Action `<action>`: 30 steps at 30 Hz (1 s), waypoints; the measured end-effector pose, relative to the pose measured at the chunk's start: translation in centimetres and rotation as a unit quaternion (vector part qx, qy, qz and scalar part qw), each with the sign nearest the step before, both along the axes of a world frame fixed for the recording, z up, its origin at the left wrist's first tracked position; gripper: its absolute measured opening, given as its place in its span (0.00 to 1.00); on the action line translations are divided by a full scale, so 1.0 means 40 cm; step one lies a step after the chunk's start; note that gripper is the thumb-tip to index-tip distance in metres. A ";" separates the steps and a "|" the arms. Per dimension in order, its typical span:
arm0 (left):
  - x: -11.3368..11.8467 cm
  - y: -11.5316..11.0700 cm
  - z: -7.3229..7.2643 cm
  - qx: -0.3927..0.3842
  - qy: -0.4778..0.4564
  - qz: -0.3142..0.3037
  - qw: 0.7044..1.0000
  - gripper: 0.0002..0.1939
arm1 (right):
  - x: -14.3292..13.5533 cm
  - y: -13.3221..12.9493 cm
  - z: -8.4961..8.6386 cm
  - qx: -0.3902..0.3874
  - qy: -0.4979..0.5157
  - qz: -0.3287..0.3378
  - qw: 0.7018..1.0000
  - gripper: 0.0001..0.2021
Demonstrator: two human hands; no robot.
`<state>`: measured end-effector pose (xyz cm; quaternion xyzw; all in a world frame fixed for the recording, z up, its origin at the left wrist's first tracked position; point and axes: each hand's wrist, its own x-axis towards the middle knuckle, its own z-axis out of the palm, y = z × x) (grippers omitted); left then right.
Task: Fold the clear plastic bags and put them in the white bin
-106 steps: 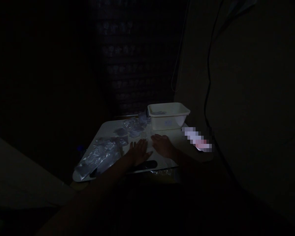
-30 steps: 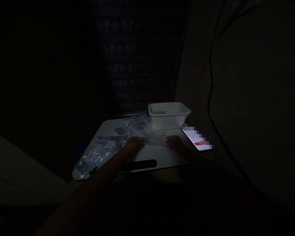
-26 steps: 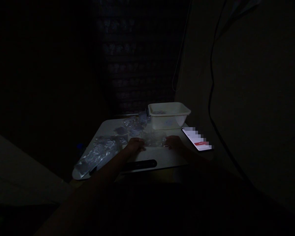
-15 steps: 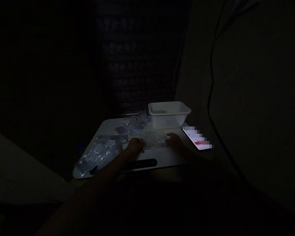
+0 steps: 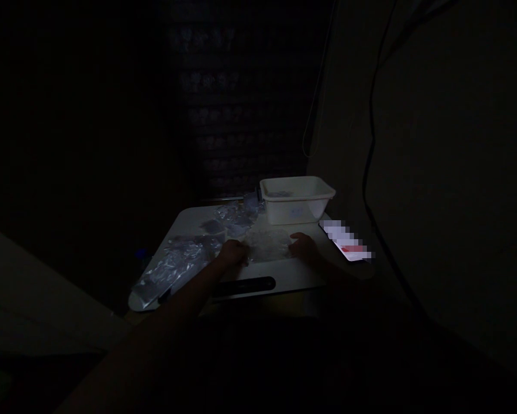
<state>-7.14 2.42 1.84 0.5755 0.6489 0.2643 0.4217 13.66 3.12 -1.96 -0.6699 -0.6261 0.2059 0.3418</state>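
A clear plastic bag (image 5: 267,245) is stretched flat between my two hands, low over the white table (image 5: 258,270). My left hand (image 5: 234,253) is closed on its left edge. On the opposite edge my right hand (image 5: 303,247) pinches the plastic, with the thumb side toward the bag. The dim light hides the fingertips and whatever may be inside the bag. Just left of my left hand lies a heap of shiny clear plastic bags (image 5: 180,261), and a crumpled clear bag (image 5: 236,215) sits farther back.
At the back right stands a white plastic tub (image 5: 295,213) with something clear inside. A phone (image 5: 347,241) with a lit screen rests at the right edge. A dark cable (image 5: 370,155) hangs along the right wall. The table's front has a dark handle slot (image 5: 245,286).
My left hand has shifted slightly left and the bag looks a little flatter. My right hand stays nearly in place on its edge.
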 end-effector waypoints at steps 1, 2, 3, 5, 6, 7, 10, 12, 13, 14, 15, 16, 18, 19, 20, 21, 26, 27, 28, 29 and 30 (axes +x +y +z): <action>0.003 -0.010 0.009 -0.028 -0.039 -0.011 0.999 0.10 | -0.002 -0.002 0.001 -0.005 -0.003 -0.006 1.000 0.15; 0.006 -0.019 0.017 -0.053 -0.072 -0.017 0.996 0.09 | -0.003 -0.004 0.004 -0.007 -0.011 -0.017 1.000 0.15; 0.008 -0.027 0.025 -0.076 -0.099 -0.018 0.992 0.08 | -0.005 -0.007 0.006 -0.006 -0.021 -0.027 0.999 0.14; 0.010 -0.039 0.036 -0.115 -0.146 -0.013 0.982 0.05 | -0.008 -0.012 0.013 0.003 -0.037 -0.035 0.999 0.14; 0.010 -0.042 0.038 -0.130 -0.167 -0.013 0.977 0.03 | -0.010 -0.015 0.016 0.004 -0.040 -0.037 0.999 0.14; 0.010 -0.044 0.038 -0.138 -0.185 -0.015 0.973 0.02 | -0.011 -0.018 0.020 0.002 -0.040 -0.039 0.998 0.14; 0.011 -0.046 0.027 -0.118 -0.215 -0.010 0.969 0.07 | -0.015 -0.025 0.030 -0.016 -0.025 -0.045 0.999 0.15; 0.016 -0.047 0.019 -0.087 -0.220 0.005 0.972 0.09 | -0.018 -0.029 0.035 -0.031 -0.008 -0.040 0.999 0.15; 0.019 -0.047 0.016 -0.078 -0.217 0.009 0.973 0.09 | -0.018 -0.030 0.036 -0.035 -0.001 -0.039 0.999 0.15; 0.022 -0.048 0.015 -0.076 -0.209 0.011 0.975 0.08 | -0.018 -0.031 0.036 -0.035 0.003 -0.038 0.999 0.15; 0.024 -0.049 0.015 -0.075 -0.199 0.009 0.977 0.08 | -0.018 -0.031 0.035 -0.033 0.006 -0.038 0.999 0.14; 0.025 -0.050 0.016 -0.078 -0.182 0.006 0.980 0.07 | -0.017 -0.031 0.034 -0.028 0.008 -0.040 0.999 0.14; 0.022 -0.052 0.019 -0.083 -0.144 -0.004 0.986 0.06 | -0.016 -0.029 0.030 -0.022 0.006 -0.041 0.999 0.14; 0.018 -0.052 0.020 -0.086 -0.132 -0.010 0.987 0.05 | -0.015 -0.028 0.028 -0.024 0.003 -0.039 0.999 0.14; 0.012 -0.050 0.020 -0.090 -0.121 -0.018 0.988 0.04 | -0.014 -0.026 0.026 -0.025 -0.001 -0.037 0.999 0.14; 0.005 -0.047 0.020 -0.093 -0.104 -0.032 0.990 0.04 | -0.014 -0.026 0.025 -0.024 -0.009 -0.036 0.999 0.14; -0.015 -0.012 0.022 0.097 0.139 -0.068 0.983 0.04 | -0.020 -0.026 0.026 -0.001 -0.060 -0.041 0.997 0.14; -0.009 -0.006 0.023 0.144 0.180 -0.074 0.970 0.06 | -0.022 -0.027 0.027 -0.003 -0.068 -0.042 0.997 0.14; 0.001 -0.003 0.023 0.178 0.209 -0.092 0.957 0.09 | -0.022 -0.028 0.027 -0.003 -0.075 -0.041 0.996 0.15; 0.014 -0.002 0.022 0.201 0.231 -0.123 0.944 0.12 | -0.023 -0.028 0.027 -0.002 -0.080 -0.036 0.996 0.15; 0.031 -0.004 0.019 0.228 0.256 -0.168 0.924 0.14 | -0.022 -0.029 0.026 0.001 -0.082 -0.030 0.996 0.15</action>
